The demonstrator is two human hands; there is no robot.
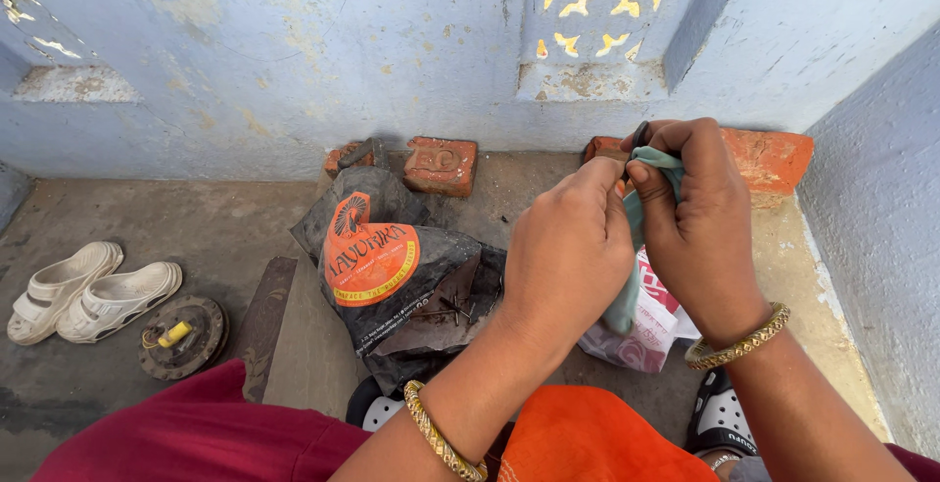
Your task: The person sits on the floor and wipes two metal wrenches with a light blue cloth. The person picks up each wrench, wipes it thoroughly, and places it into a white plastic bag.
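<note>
Both hands are pinching the same green cloth point(641, 237): the right hand point(700, 217) has its fingers closed on the top end along with some thin dark thing I can't make out, and the left hand point(568, 252) is pressed shut on the cloth just beside it, knuckles toward the camera. The cloth hangs down between the hands, up in the air to the right of the black sack point(392, 266) with the orange round print, which lies crumpled on the concrete floor point(196, 217). The left hand covers the sack's right edge. Below the cloth, right of the sack, sits a white and red plastic bag point(651, 330), mostly hidden by the hands. Behind the sack, against the blue wall point(323, 41), are a few red bricks point(443, 164), and another brick point(769, 157) peeks out behind the right hand. Left of the sack lies a flat dark strip point(264, 320), then a rusty disc point(184, 337) with a yellow bit on it, then white sandals point(93, 291).
</note>
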